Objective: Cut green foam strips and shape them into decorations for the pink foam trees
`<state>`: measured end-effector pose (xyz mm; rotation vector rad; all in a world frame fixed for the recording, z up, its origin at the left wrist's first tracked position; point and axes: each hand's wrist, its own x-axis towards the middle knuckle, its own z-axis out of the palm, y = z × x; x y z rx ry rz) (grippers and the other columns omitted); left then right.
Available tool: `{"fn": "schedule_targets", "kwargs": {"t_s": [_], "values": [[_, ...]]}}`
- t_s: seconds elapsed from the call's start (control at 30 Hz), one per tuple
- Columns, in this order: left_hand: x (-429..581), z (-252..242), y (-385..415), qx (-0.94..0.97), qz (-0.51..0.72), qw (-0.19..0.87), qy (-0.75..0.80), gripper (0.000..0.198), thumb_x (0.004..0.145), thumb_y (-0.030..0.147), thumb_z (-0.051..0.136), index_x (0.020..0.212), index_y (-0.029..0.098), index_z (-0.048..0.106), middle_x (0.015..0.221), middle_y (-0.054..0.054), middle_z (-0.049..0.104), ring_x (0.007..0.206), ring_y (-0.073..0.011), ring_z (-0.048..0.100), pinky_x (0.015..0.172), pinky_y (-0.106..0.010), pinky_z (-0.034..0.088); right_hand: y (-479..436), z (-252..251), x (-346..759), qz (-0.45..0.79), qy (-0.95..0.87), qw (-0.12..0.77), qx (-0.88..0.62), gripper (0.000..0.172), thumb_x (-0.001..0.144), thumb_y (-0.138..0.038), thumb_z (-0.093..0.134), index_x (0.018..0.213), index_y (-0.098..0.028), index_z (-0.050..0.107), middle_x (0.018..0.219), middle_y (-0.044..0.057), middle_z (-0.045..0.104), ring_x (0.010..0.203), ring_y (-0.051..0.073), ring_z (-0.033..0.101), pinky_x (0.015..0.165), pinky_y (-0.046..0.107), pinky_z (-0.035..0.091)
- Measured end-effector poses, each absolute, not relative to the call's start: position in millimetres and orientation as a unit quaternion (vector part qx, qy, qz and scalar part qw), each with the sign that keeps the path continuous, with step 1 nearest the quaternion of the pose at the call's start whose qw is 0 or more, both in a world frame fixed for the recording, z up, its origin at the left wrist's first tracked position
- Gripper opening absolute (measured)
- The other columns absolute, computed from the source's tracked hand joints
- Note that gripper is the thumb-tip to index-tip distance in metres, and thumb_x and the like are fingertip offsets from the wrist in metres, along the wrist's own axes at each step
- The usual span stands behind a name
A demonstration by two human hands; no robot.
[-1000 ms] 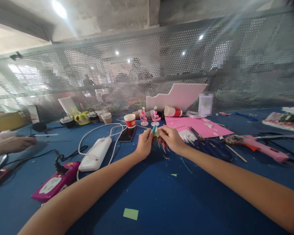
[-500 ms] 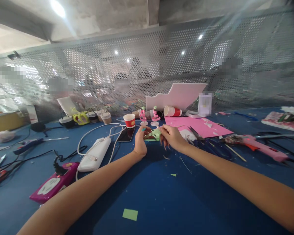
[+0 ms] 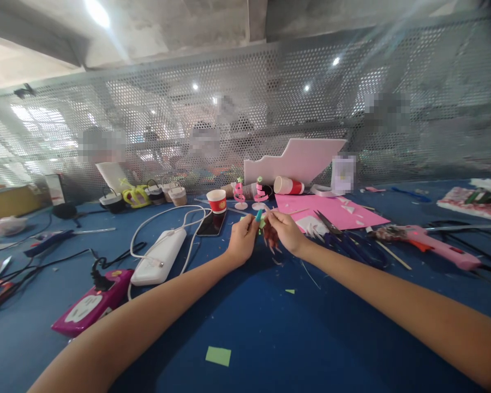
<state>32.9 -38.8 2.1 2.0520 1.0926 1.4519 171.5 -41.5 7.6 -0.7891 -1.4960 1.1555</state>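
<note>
Close together over the blue table, my two hands meet at a small piece of light green paper (image 3: 262, 223). My left hand (image 3: 243, 236) pinches the paper's left side, its thumb with a long teal nail pointing up. Opposite it, the thumb and fingers of my right hand (image 3: 283, 228) are pressed together at the paper's right side. Most of the paper is hidden by the fingers. Just beyond stand two small pink spiral ornaments, a left one (image 3: 239, 194) and a right one (image 3: 260, 194), each with a green top and a white round base.
A red paper cup (image 3: 216, 201) stands on a phone (image 3: 211, 225). Left are a white power bank (image 3: 159, 257) and a purple power strip (image 3: 93, 302). Right lie pink sheet (image 3: 331, 210), scissors (image 3: 347, 244) and a pink glue gun (image 3: 442, 246). A green scrap (image 3: 218, 356) lies in front.
My left hand has turned and closed in toward the right hand, its thumb now upright against the green paper. The paper, spread wider before, is now mostly covered by fingers.
</note>
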Motion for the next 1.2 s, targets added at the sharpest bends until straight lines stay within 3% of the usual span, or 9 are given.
{"fn": "schedule_targets", "kwargs": {"t_s": [0.37,0.7,0.9,1.2], "values": [[32.5,-0.5,-37.0,0.727,0.514,0.195,0.411,0.034,0.087,0.038,0.042,0.06,0.018,0.04,0.052,0.005,0.039,0.05,-0.0084,0.034,0.051,-0.023,0.026,-46.3,4.8,171.5,0.413,-0.67,0.532,-0.312,0.04,0.086,-0.057,0.043,0.07,-0.021,0.044,0.05,-0.006,0.047,0.034,0.008,0.043,0.033,0.021,0.03],[35.1,-2.7,-34.6,0.687,0.525,0.376,0.334,0.033,0.079,0.041,0.052,0.059,0.017,0.042,0.049,0.006,0.035,0.046,-0.0063,0.029,0.046,-0.022,0.023,-43.5,0.9,179.9,0.309,-0.766,0.5,-0.261,0.037,0.087,-0.056,0.045,0.076,-0.02,0.048,0.051,-0.007,0.042,0.042,0.01,0.041,0.043,0.023,0.032],[34.3,-3.4,-34.7,0.694,0.528,0.354,0.338,0.04,0.081,0.053,0.047,0.063,0.017,0.043,0.05,0.006,0.034,0.046,-0.0066,0.028,0.045,-0.022,0.023,-43.0,1.2,177.7,0.33,-0.756,0.498,-0.267,0.036,0.087,-0.054,0.045,0.076,-0.02,0.049,0.052,-0.006,0.043,0.042,0.009,0.043,0.043,0.022,0.033],[34.6,-3.9,-35.4,0.698,0.54,0.308,0.356,0.042,0.085,0.055,0.042,0.069,0.016,0.047,0.054,0.005,0.036,0.05,-0.0078,0.031,0.048,-0.023,0.025,-46.7,0.0,170.1,0.406,-0.675,0.533,-0.308,0.04,0.084,-0.06,0.046,0.07,-0.022,0.043,0.046,-0.007,0.043,0.033,0.009,0.04,0.033,0.023,0.028]]}}
